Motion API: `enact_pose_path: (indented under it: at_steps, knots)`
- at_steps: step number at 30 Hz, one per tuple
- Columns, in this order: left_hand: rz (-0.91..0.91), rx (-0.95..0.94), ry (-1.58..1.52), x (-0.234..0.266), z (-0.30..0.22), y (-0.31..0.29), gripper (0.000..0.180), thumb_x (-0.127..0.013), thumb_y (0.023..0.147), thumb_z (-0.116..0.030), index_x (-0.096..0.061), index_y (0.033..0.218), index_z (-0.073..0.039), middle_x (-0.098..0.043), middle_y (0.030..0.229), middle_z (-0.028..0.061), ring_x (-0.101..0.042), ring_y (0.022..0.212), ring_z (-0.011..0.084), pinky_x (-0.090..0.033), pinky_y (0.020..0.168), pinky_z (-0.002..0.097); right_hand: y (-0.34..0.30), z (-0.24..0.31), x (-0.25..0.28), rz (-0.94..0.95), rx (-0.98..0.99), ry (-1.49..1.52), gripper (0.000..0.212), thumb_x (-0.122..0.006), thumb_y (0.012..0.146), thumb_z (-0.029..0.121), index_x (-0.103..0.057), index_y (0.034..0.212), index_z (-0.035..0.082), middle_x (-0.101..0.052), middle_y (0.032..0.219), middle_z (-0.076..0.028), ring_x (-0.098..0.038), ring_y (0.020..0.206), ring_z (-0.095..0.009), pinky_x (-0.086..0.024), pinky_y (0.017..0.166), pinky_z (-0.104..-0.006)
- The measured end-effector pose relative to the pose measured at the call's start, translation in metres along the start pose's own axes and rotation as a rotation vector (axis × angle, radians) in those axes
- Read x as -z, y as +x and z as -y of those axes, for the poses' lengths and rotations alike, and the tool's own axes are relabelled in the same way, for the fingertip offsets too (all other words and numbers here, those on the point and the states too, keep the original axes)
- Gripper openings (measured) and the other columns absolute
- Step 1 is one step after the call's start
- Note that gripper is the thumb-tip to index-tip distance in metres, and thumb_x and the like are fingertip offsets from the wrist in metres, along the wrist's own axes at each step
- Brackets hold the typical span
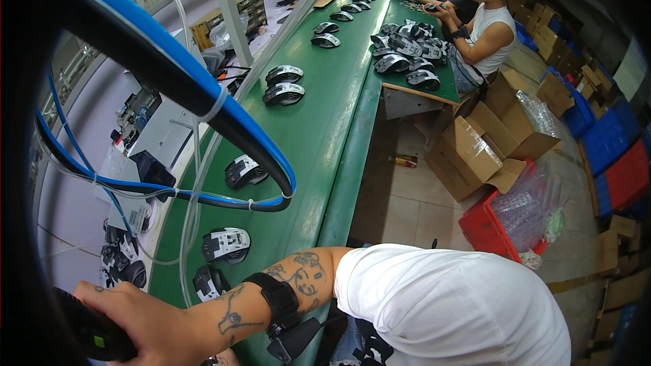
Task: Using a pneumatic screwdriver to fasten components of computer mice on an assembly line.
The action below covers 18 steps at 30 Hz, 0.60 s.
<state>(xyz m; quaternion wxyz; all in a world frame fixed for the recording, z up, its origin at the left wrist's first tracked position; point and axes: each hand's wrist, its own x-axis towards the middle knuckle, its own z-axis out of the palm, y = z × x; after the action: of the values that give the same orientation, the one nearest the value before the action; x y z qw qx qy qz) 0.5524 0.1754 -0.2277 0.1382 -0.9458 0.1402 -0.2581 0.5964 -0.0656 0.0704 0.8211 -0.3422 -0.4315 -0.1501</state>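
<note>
My right hand [150, 322] reaches across to the lower left, its fingers wrapped round a black rounded device [98, 332] with a small green patch. The dark rim of the picture hides part of that device, so its exact kind does not show. A black strap [273, 298] with a black attachment circles my tattooed right arm. Only a sliver of my left hand [228, 358] shows at the lower edge; its fingers are hidden. Just beyond my right forearm, a grey-and-black computer mouse [227, 244] and a darker mouse [211, 282] lie on the green conveyor belt [298, 163].
A thick blue-and-black cable bundle [254, 139] loops over the belt. Several mice line the belt farther off, and a mouse pile [410, 47] covers a side table. Co-workers [491, 34] sit along the right. Cardboard boxes [461, 159] and a red crate [485, 227] stand on the floor.
</note>
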Motion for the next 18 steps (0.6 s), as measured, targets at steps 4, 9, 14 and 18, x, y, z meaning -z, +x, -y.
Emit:
enact_pose_path:
  at_steps: [4, 9, 14, 18]
  knots:
    - [-0.004, 0.005, -0.01, -0.004, 0.003, -0.001, 0.024, -0.065, 0.083, -0.03, -0.067, 0.099, -0.012, -0.067, 0.094, 0.0139, -0.064, 0.077, 0.0326, -0.051, 0.064, 0.041, 0.0, -0.002, -0.002, -0.003, 0.014, 0.004, 0.031, -0.057, 0.064, -0.004, -0.042, 0.091, 0.001, -0.044, 0.058, -0.008, -0.039, 0.048, -0.022, -0.034, 0.047, -0.0322]
    - [-0.006, 0.012, -0.022, -0.007, 0.004, -0.003, 0.024, -0.065, 0.083, -0.03, -0.067, 0.099, -0.013, -0.067, 0.094, 0.0138, -0.064, 0.077, 0.0325, -0.051, 0.064, 0.041, 0.0, 0.0, -0.002, 0.008, -0.049, 0.03, 0.031, -0.057, 0.064, -0.004, -0.042, 0.091, 0.001, -0.044, 0.058, -0.007, -0.038, 0.048, -0.022, -0.034, 0.048, -0.032]
    - [-0.011, 0.017, -0.033, -0.01, 0.003, -0.001, 0.023, -0.064, 0.083, -0.029, -0.067, 0.099, -0.013, -0.067, 0.093, 0.0136, -0.064, 0.077, 0.0324, -0.051, 0.065, 0.041, 0.0, 0.002, 0.0, 0.011, -0.031, 0.024, 0.031, -0.057, 0.065, -0.004, -0.041, 0.091, 0.001, -0.043, 0.058, -0.007, -0.038, 0.048, -0.02, -0.033, 0.046, -0.0314]
    - [-0.012, 0.024, -0.043, -0.014, 0.003, -0.003, 0.023, -0.064, 0.083, -0.029, -0.067, 0.099, -0.013, -0.067, 0.093, 0.0135, -0.064, 0.077, 0.0323, -0.051, 0.065, 0.041, 0.0, 0.001, -0.001, 0.032, -0.074, 0.04, 0.031, -0.057, 0.065, -0.004, -0.041, 0.091, 0.001, -0.043, 0.057, -0.007, -0.038, 0.047, -0.019, -0.033, 0.046, -0.0311]
